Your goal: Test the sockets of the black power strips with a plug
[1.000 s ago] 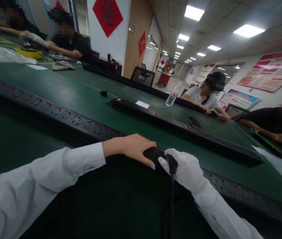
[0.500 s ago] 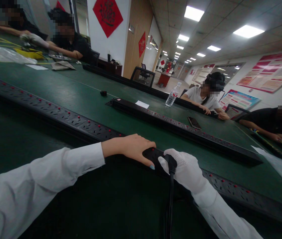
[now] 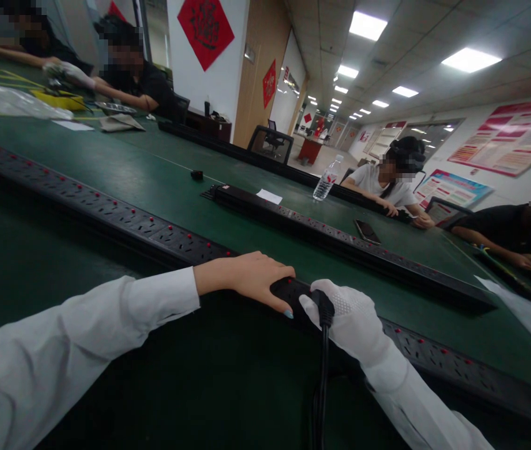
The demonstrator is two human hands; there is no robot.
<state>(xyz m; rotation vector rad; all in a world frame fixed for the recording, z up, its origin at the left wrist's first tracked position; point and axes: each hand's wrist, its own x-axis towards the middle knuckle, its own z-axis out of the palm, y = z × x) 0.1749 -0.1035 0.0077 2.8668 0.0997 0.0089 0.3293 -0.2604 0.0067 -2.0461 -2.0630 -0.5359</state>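
Observation:
A long black power strip with many sockets and red dots runs across the table in front of me. My left hand, bare, grips its body, thumb on the near side and fingers over the far side. Just to the right, my right hand in a white dotted glove is closed around a black power plug at the strip's sockets. The plug's pins are hidden, so I cannot tell how deep it sits. Its black cable hangs down toward me.
A second power strip lies beyond, near a phone, a water bottle and a white paper slip. A small black block rests farther left. Clear plastic lies at right. Several people work around the green table.
The whole view has shifted very slightly to the right. Both hands keep their hold on the strip and the plug.

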